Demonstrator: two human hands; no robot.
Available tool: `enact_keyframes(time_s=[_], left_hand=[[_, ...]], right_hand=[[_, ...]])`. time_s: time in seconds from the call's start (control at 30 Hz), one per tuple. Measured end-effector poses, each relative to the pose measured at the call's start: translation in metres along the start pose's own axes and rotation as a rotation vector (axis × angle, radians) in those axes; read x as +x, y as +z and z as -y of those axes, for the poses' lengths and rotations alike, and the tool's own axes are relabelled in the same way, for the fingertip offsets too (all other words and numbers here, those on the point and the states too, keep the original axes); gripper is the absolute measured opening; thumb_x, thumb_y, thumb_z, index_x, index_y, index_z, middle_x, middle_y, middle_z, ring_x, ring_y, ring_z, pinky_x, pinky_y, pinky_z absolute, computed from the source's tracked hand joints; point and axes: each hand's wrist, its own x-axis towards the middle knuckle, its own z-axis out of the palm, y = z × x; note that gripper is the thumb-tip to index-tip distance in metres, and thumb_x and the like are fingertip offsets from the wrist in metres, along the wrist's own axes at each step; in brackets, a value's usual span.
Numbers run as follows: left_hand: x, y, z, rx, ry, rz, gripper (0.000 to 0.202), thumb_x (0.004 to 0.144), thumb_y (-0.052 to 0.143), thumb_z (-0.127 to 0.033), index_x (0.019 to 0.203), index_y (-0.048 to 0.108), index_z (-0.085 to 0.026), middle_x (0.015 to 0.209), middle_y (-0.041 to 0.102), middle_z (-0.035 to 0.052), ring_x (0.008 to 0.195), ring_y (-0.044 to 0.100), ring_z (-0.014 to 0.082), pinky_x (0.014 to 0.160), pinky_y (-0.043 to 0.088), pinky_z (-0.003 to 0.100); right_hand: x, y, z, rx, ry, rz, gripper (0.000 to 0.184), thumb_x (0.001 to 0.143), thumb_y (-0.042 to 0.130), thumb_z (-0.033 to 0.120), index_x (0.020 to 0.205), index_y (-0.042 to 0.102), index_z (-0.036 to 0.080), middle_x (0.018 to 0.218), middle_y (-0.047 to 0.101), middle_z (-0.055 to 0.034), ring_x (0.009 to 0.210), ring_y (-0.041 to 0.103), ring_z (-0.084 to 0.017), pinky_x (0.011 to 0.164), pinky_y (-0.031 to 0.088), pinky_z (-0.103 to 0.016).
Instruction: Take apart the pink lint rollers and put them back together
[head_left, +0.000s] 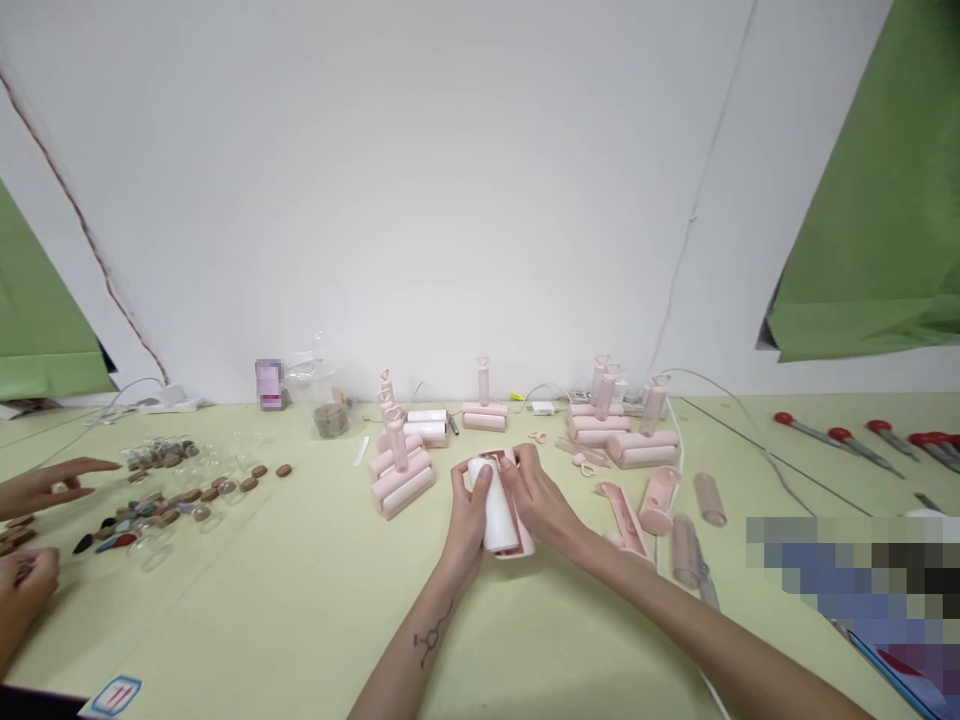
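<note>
In the middle of the head view, my left hand (pixel 469 505) grips a white paper roll (pixel 496 518) from the left, thumb along its side. My right hand (pixel 538 495) holds a pink plastic lint roller case (pixel 524 543) from the right. The roll lies tilted against the case's open side, partly within it; how it sits at the far end is hidden by my fingers. Right of my hands lie loose pink case parts (pixel 660 498) and a long pink piece (pixel 625 520). Two translucent pink tubes (pixel 684 550) rest near them.
Pink lint rollers with upright handles stand left (pixel 403 480), behind (pixel 484 420) and right (pixel 643 447). White rolls (pixel 426 432) lie behind. A co-worker's hands (pixel 52 485) are at far left by small bottles and corks (pixel 191 495). Red-ended tools (pixel 847 437) and a white cable (pixel 681 440) lie right.
</note>
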Motion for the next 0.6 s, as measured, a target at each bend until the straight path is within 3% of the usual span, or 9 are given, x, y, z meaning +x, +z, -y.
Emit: enact_keyframes(time_s=[0.1,0.2,0.33,0.47,0.6], left_hand=[[-0.003,-0.004,-0.009,0.087,-0.015,0.171,0.049,0.066,0.066,-0.04,0.102,0.036,-0.023,0.087,0.058,0.0019,0.07,0.058,0.0157,0.061,0.045,0.024],[-0.008,-0.009,-0.019,0.267,0.012,0.286,0.051,0.062,0.07,-0.028,0.103,0.041,-0.021,0.086,0.057,0.0016,0.075,0.055,0.0159,0.063,0.043,0.023],[-0.024,-0.011,-0.02,0.39,0.073,0.394,0.039,0.065,0.066,-0.023,0.098,0.046,-0.017,0.087,0.058,0.0031,0.08,0.053,0.0172,0.068,0.041,0.023],[-0.044,-0.012,-0.01,0.581,0.097,0.366,0.032,0.068,0.059,-0.021,0.097,0.046,-0.02,0.085,0.059,0.0014,0.077,0.053,0.0174,0.066,0.04,0.024],[-0.056,-0.013,-0.004,0.893,0.067,0.377,0.042,0.06,0.066,-0.022,0.098,0.048,-0.024,0.08,0.061,-0.0021,0.071,0.055,0.0188,0.058,0.038,0.022]], right_hand=[[-0.001,-0.019,0.005,0.045,-0.161,0.102,0.028,0.09,0.025,0.037,0.111,0.037,0.022,0.105,0.048,-0.0072,0.092,0.05,-0.019,0.078,0.04,-0.032],[0.0,-0.05,0.012,-0.022,-0.302,0.338,0.031,0.09,0.026,0.037,0.106,0.049,0.024,0.096,0.056,-0.005,0.087,0.053,-0.019,0.074,0.039,-0.03],[0.001,-0.081,0.019,-0.197,-0.405,0.608,0.028,0.086,0.038,0.04,0.095,0.058,0.025,0.081,0.062,-0.0027,0.069,0.056,-0.018,0.057,0.036,-0.026],[-0.01,-0.079,0.027,-0.433,-0.506,0.678,0.02,0.075,0.052,0.034,0.088,0.059,0.019,0.073,0.063,-0.004,0.058,0.055,-0.018,0.045,0.025,-0.024],[-0.029,-0.061,0.033,-0.693,-0.545,0.694,0.019,0.069,0.051,0.029,0.075,0.06,0.013,0.065,0.062,-0.0094,0.048,0.053,-0.02,0.042,0.019,-0.026]])
